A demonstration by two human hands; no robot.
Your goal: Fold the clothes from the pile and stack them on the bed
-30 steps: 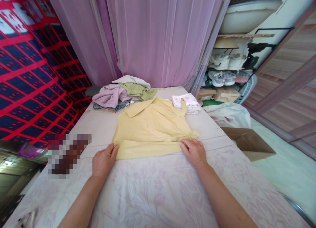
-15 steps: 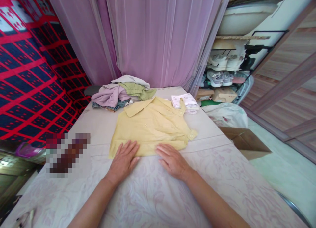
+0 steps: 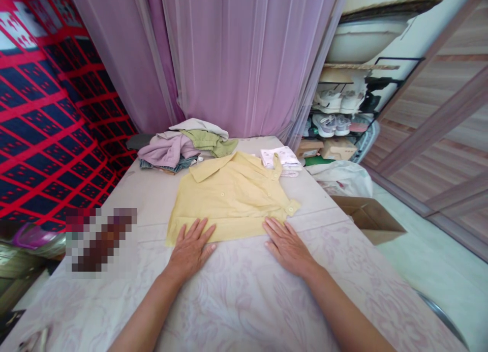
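Head view looks down on a table covered with a pale flowered cloth, and on it lies a yellow shirt, folded, with its collar pointing away from the person and its near edge just in front of both hands. The left hand lies flat, fingers spread wide, and its fingertips rest on the near left part of the shirt's lower edge — it grips nothing. The right hand is also flat and open, palm down; its fingertips touch the near right corner of the shirt, just below the small cuff with a button that sticks out to the right. Between the two hands the folded edge of the shirt runs almost straight across the table.

Beyond the shirt, at the far left of the table, there is a loose pile of clothes in pink, green and grey colours. At the far right, just beside the collar, lies a small folded white cloth with a print. Behind the table hangs a purple curtain, and on the floor to the right stands an open cardboard box
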